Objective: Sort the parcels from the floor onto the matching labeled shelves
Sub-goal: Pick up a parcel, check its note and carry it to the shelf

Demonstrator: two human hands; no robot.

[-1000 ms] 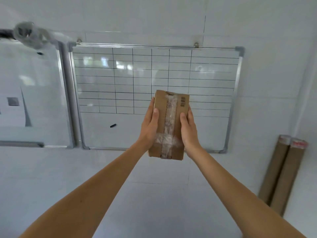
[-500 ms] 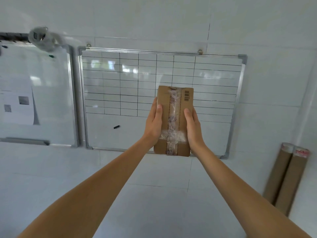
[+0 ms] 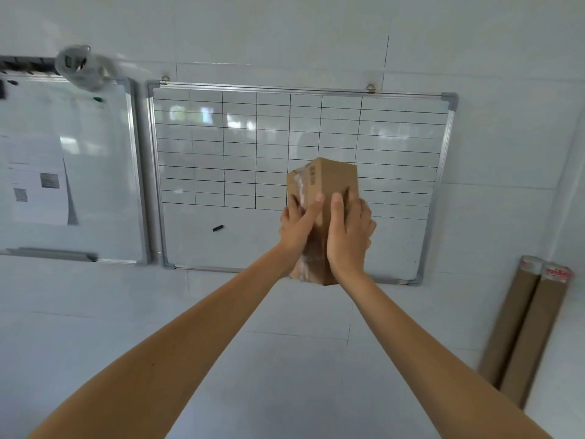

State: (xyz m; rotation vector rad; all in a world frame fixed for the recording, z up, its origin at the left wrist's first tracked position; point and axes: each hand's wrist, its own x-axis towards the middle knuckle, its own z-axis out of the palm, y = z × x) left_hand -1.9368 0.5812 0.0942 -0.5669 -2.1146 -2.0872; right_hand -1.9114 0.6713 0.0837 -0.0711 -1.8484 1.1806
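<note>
A small brown cardboard parcel [image 3: 330, 182] with clear tape and a barcode is held up at arm's length in front of a white wall. My left hand [image 3: 297, 228] grips its left, taped face and my right hand [image 3: 348, 231] grips its right face. The parcel stands on end with one vertical edge turned toward me. Both arms are stretched forward. No shelves or floor parcels are in view.
A gridded whiteboard [image 3: 221, 147] hangs on the wall behind the parcel, with a small black marker piece [image 3: 217, 228] on it. A second whiteboard [image 3: 95, 185] with papers hangs at the left. Two cardboard tubes [image 3: 525, 327] lean in the right corner.
The parcel has been rotated about its upright axis, so the taped face now points left and an edge faces me. My hands shifted slightly right and the view panned.
</note>
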